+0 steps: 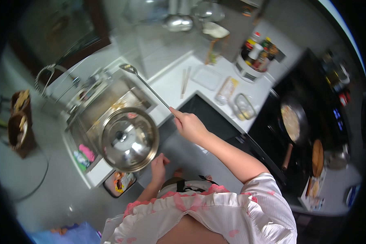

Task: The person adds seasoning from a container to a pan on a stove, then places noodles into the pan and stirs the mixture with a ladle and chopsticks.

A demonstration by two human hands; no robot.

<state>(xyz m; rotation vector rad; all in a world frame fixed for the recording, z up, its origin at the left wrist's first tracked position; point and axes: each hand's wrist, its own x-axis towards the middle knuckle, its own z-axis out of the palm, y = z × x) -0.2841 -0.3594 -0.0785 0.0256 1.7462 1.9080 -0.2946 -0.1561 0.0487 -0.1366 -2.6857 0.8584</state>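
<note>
In my right hand (pixel 190 125) is the long metal handle of a cooking spatula or ladle (pixel 149 87). Its dark head reaches over the sink's back edge and carries a yellowish bit. A round, shiny steel vessel or lid (pixel 129 152) lies over the near side of the steel sink (pixel 88 125), its rim jutting past the counter edge. Close to that rim, my left hand (pixel 159 166) has its fingers curled; whether it touches or grips the rim cannot be told. Yellowish scraps (pixel 120 103) lie in the sink.
On the right, a wok (pixel 300 122) with pale food and a wooden handle sits on the black cooktop (pixel 268 137). The white counter holds chopsticks (pixel 185 82), a clear tray (pixel 206 77), a glass container (pixel 244 106) and a bottle rack (pixel 247 71). A waste bin (pixel 109 190) stands below the sink.
</note>
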